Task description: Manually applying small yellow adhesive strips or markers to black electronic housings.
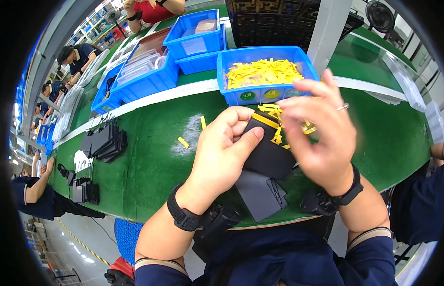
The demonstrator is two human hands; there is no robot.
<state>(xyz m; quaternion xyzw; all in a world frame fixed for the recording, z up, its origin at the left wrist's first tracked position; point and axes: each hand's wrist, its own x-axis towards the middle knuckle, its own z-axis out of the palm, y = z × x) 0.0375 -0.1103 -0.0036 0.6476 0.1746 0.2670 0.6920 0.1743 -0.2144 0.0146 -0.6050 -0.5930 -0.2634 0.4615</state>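
Observation:
My left hand (227, 150) is closed on a flat black rectangular piece (258, 125), thumb on top and fingers behind. A yellow strip (265, 120) lies across that piece near its far edge. My right hand (322, 128) hovers just to the right, fingers spread and blurred, with nothing visible in them. Loose yellow strips (278, 136) lie between the hands, partly hidden by the right one. Below the held piece are another black piece (270, 159) and a small pile of flat dark pieces (261, 196) at the table's near edge.
A blue bin (231, 97) full of yellow strips stands beyond my hands. More blue bins (150, 83) sit to its left. Dark flat pieces (105, 143) are piled on the green table (141, 176) at left. A grey post (329, 33) rises behind. Other people work around the table.

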